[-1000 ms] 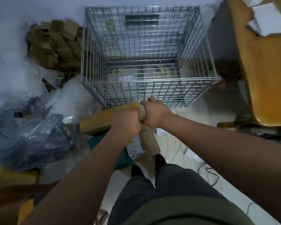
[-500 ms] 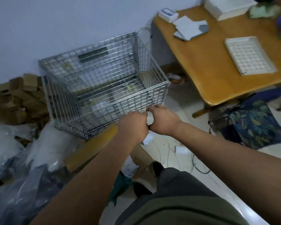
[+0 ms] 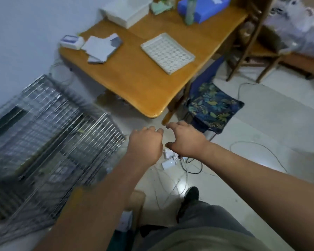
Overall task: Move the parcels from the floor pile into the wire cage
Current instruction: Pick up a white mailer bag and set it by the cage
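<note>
The silver wire-mesh cage stands on the floor left of the near corner of the orange wooden desk, its contents too blurred to count; a brown cardboard parcel lies outside it, so we judge work remains. Our left hand curls on nothing, our right hand is loosely spread, empty. We can read no writing

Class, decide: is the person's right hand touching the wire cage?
Apart. Head view: the left hand lies between the right hand and the wire cage.

Wooden table, white tray, cables
</note>
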### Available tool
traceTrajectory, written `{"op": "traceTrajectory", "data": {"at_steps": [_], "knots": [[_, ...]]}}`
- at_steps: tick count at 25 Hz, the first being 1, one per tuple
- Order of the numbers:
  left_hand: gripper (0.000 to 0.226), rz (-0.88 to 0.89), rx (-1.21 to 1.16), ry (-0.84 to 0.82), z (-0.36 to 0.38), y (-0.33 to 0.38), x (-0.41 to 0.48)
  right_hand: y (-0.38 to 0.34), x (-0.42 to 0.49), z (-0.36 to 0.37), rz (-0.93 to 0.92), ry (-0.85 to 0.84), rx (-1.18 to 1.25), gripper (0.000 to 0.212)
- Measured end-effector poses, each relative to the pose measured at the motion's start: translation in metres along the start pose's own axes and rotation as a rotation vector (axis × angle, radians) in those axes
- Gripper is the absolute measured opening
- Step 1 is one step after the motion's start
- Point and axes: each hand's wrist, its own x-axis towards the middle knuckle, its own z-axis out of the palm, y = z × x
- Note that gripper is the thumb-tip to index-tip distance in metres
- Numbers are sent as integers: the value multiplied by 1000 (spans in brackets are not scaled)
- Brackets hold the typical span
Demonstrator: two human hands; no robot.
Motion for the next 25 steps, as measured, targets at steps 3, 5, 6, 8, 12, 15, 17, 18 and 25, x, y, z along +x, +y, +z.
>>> {"op": "traceTrajectory", "data": {"at_steps": [3,5,6,8,12,15,17,18,25], "knots": [[37,81,11,4,-11,48,55,63,-1,-23,61,15,14,71],[37,114,15,-20,-17,84,89,107,-3,-36,116,13,15,70],[37,135,20,-31,-18,101,105,128,-5,-43,148,14,24,70],[37,186,34,-60,-20,132,132,164,-8,-54,217,33,48,67],[37,350,80,-51,-30,189,172,221,-21,-69,354,86,144,64],[34,499,127,-60,-37,234,196,254,-41,-71,490,145,218,63],[32,585,162,-60,-42,258,205,269,-57,-69,584,165,247,62],[32,647,178,-57,-44,273,207,277,-68,-68,642,177,268,62],[36,1098,291,-12,-47,373,196,302,-166,-33,1057,313,463,66]]}}
